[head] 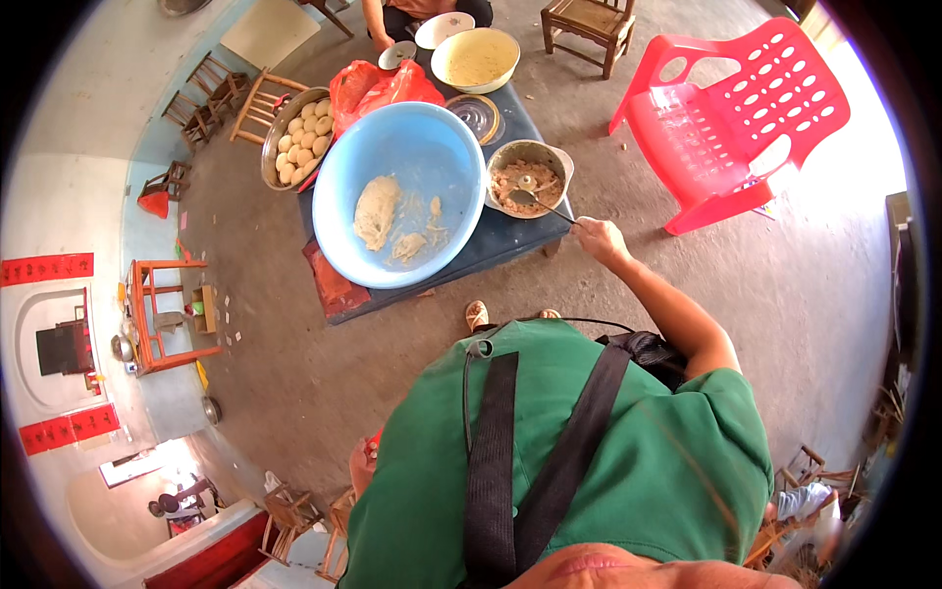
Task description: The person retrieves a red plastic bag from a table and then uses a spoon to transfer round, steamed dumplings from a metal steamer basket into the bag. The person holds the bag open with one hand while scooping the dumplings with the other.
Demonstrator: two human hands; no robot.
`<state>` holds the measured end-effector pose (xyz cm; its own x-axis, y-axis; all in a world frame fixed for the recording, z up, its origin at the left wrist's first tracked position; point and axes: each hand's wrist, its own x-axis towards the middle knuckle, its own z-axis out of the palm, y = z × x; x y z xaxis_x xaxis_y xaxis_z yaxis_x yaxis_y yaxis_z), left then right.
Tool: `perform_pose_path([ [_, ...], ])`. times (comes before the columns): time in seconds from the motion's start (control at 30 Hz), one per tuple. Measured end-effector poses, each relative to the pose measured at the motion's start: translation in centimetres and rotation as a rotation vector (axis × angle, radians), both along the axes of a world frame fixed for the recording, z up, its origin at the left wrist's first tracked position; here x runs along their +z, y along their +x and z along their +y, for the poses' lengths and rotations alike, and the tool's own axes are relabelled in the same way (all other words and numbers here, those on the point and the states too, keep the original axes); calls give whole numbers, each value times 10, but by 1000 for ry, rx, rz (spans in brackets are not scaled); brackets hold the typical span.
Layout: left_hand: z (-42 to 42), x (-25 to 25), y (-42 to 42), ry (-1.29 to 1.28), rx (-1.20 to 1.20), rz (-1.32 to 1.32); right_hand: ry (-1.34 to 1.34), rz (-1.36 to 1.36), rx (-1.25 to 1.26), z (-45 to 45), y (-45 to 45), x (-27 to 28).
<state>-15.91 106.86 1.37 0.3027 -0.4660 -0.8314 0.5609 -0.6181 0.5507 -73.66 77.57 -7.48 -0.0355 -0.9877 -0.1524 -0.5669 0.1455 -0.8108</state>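
Note:
My right hand (600, 239) grips the handle of a metal spoon (524, 196). The spoon's bowl rests in minced filling (526, 177) inside a light metal pot (567, 166), at the right corner of a low dark table (471, 261). Beside the pot stands a large light-blue basin (324, 221) with one big lump of dough (377, 210) and smaller scraps. To its left, a metal pan (270, 147) holds many round dough balls (304, 140). At the left edge of my green shirt, part of my left hand (362, 464) shows near something red; its fingers are mostly hidden.
A yellowish enamel basin (508, 70), a round lid (475, 118) and a red plastic bag (379, 88) occupy the table's far part. Another person's hand (383, 42) is beside a small bowl (397, 55). A red plastic armchair (681, 151) stands right; a wooden chair (268, 107) is left.

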Motion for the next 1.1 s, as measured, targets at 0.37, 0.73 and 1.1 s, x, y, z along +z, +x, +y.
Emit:
perform_pose_path([
  [0.37, 2, 2, -16, -43, -32, -63, 469, -623, -2, -43, -7, 59],
  [0.73, 13, -18, -16, -83, -49, -4, 441, -419, -58, -69, -21, 62],
  [1.1, 20, -35, -30, -112, 46, -10, 349, -318, -73, -58, -60, 132],
])
